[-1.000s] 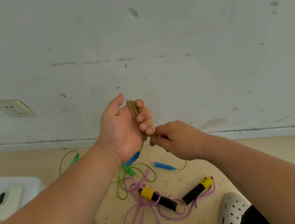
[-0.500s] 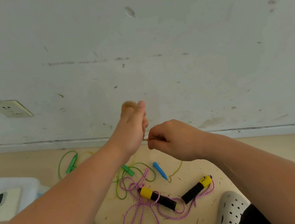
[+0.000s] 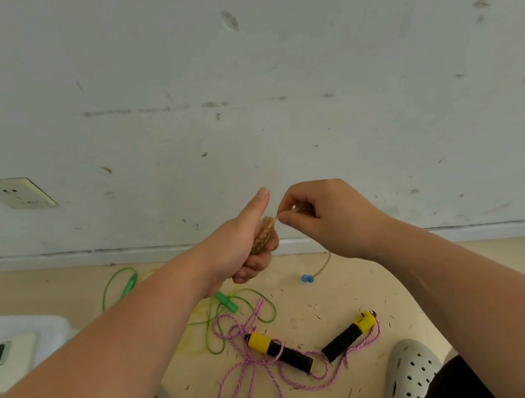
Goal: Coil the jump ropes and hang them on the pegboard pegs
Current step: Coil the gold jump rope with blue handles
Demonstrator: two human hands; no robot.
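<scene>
- Left hand is clenched around a small bundle of tan rope, thumb up, in front of the wall's base; rope is wound tight inside the fist.
- Right hand pinches the free strand of that tan rope just beside the bundle, fingertips closed on it; looks like winding is mid-way.
- A loose tail runs down from the hands to a blue handle on the floor near the wall edge, so this rope isn't fully coiled yet.
- Pink rope with 2 yellow-black handles lies uncoiled on the floor between the 2 shoes, loops spread out.
- Green rope lies loose on the floor left of the pink one, partly under the left forearm, not coiled.
- No pegboard or pegs in view, so nothing visibly hung.
- Judgement: 0 ropes finished; 1 in progress, 2 untouched. Left to do: finish the tan coil, coil pink and green, hang all 3.
- White bin sits at the left edge; contents unclear.
</scene>
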